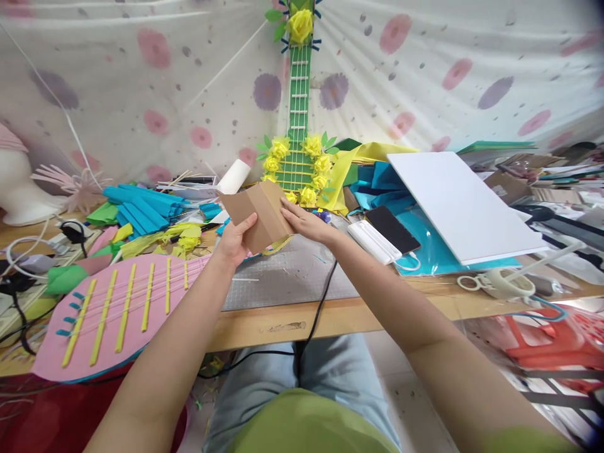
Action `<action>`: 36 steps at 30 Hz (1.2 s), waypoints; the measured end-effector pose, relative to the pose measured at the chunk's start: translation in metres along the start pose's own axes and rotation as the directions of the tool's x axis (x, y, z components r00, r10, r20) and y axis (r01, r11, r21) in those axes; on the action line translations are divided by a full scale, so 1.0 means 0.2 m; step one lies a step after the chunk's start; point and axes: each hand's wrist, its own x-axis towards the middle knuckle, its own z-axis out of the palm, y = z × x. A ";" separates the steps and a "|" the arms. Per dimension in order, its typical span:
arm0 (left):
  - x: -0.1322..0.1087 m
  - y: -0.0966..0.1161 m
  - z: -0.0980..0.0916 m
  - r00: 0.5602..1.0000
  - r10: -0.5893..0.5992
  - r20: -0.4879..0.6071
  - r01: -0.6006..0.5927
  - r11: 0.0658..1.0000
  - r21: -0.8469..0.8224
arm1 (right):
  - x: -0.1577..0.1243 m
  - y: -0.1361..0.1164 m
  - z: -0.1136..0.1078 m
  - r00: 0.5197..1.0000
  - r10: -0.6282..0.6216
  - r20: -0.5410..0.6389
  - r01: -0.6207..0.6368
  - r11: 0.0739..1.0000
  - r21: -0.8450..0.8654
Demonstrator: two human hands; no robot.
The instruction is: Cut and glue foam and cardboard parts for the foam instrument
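Note:
A folded piece of brown cardboard is raised over the grey cutting mat, with creases running across it. My left hand grips its lower left edge, the thumb lying on top. At its right edge my right hand presses against the cardboard with fingers together; part of the fingers is hidden behind it. Just behind stands a green paper guitar with yellow paper roses and white strings. A pink guitar-shaped piece with yellow strips lies left of my left forearm.
Blue crepe paper and yellow scraps lie to the left. Right of the mat are a white power bank, a black phone and a white board. A black cable hangs over the table edge.

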 end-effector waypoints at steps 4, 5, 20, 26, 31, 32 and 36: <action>0.00 0.00 0.01 0.995 0.005 -0.098 -0.004 1.000 0.013 | -0.01 -0.04 0.03 0.997 -0.047 -0.068 0.047 0.999 0.007; 0.01 0.00 0.00 0.991 0.016 -0.135 -0.010 0.999 0.044 | 0.00 -0.05 0.02 0.990 -0.084 -0.118 0.081 0.996 -0.030; -0.03 0.10 -0.03 0.958 -0.259 0.125 0.232 0.952 0.199 | 0.11 -0.22 -0.25 0.936 -0.080 0.344 -0.021 0.960 0.279; -0.03 0.09 -0.01 0.922 -0.344 0.178 0.326 0.937 0.124 | 0.13 -0.16 -0.21 0.926 -0.143 0.350 -0.074 0.840 0.537; 0.00 0.09 0.00 0.901 -0.382 0.203 0.376 0.924 0.068 | 0.15 -0.15 -0.19 0.927 -0.210 0.311 -0.045 0.760 0.648; 0.00 0.08 0.00 0.897 -0.387 0.215 0.385 0.921 0.053 | 0.16 -0.15 -0.18 0.924 -0.230 0.306 -0.038 0.741 0.670; 0.00 0.07 0.02 0.898 -0.368 0.243 0.385 0.923 -0.024 | 0.18 -0.14 -0.14 0.919 -0.298 0.258 0.025 0.698 0.716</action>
